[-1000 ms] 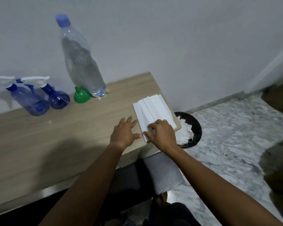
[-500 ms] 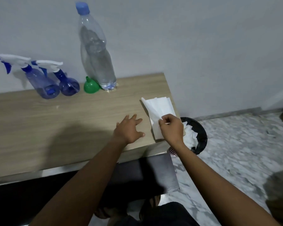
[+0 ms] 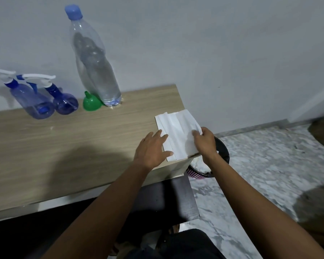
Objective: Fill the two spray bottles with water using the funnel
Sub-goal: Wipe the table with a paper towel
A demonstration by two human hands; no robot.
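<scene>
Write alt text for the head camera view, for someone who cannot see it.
Two bare hands work a stack of white paper napkins at the right end of a wooden table: the left hand lies flat on it, the right hand pinches its right edge. By the wall stand two blue spray bottles, a green funnel and a capped water bottle.

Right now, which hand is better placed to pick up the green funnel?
Left, I would say. The left hand lies open on the paper napkins, on the side toward the green funnel beside the water bottle. The right hand pinches the napkins' far corner, farther away and busy.
</scene>
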